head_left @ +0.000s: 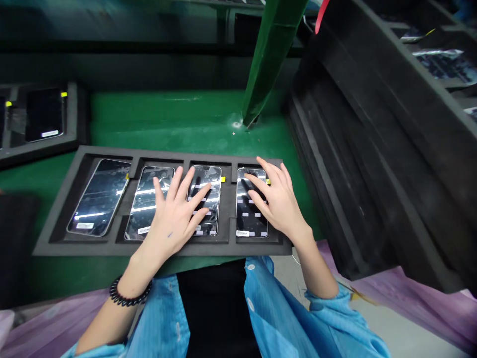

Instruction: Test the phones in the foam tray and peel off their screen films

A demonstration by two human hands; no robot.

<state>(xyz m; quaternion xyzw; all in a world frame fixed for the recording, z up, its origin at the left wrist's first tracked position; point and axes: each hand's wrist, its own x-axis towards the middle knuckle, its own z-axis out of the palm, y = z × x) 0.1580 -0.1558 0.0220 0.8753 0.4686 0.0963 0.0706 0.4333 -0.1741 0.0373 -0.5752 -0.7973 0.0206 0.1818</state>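
Note:
A black foam tray (149, 249) with four compartments lies on the green table, one phone-like screen in each. My left hand (175, 214) is spread over the two middle screens, the second one (143, 201) and the third one (212, 199), its fingers apart. Over the rightmost screen (251, 223) is my right hand (278, 201), with fingers spread and fingertips at its upper part. The leftmost screen (99, 199) sits tilted in its compartment, untouched. Small yellow tabs show beside several screens.
Stacked black foam trays (357, 134) rise on the right, with wrapped screens on top. Another foam tray (70, 134) with screens lies at the left. A green metal post (270, 59) stands behind the near tray.

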